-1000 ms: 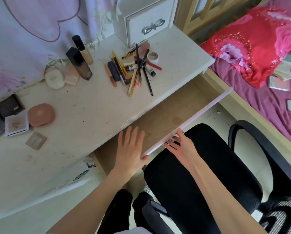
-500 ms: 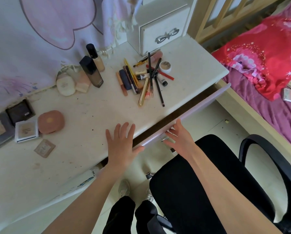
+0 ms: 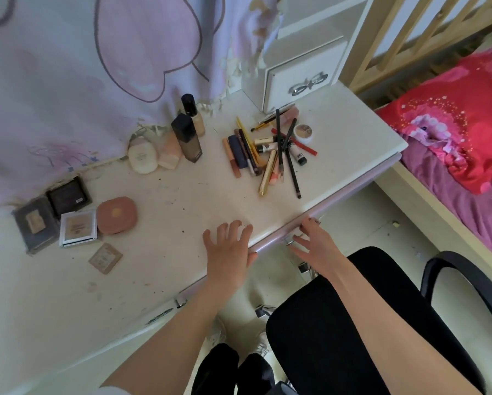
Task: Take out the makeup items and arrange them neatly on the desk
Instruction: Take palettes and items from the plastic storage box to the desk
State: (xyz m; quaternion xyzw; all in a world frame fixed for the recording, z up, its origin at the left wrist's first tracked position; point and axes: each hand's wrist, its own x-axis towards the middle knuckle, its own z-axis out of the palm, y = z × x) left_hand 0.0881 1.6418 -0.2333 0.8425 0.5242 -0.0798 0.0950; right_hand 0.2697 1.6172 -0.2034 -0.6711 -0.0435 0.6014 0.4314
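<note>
Desk (image 3: 182,201) with makeup pile (image 3: 270,149), well beyond left hand (image 3: 227,249) fingers

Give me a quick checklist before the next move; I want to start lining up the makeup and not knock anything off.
1. Drawer pushed in under the desk: ok, its front sits about flush with the desk edge.
2. Hands free: ok, left hand lies flat at the desk edge, right hand rests open against the drawer front; neither holds anything.
3. Pencils and tubes sorted: not ok, they lie crossed in a heap.
4. Bottles upright: ok, two dark-capped ones stand by the wall.
5. Compacts grouped: ok, clustered at the left.
6. Drawer emptied: cannot tell, its inside is hidden.
</note>
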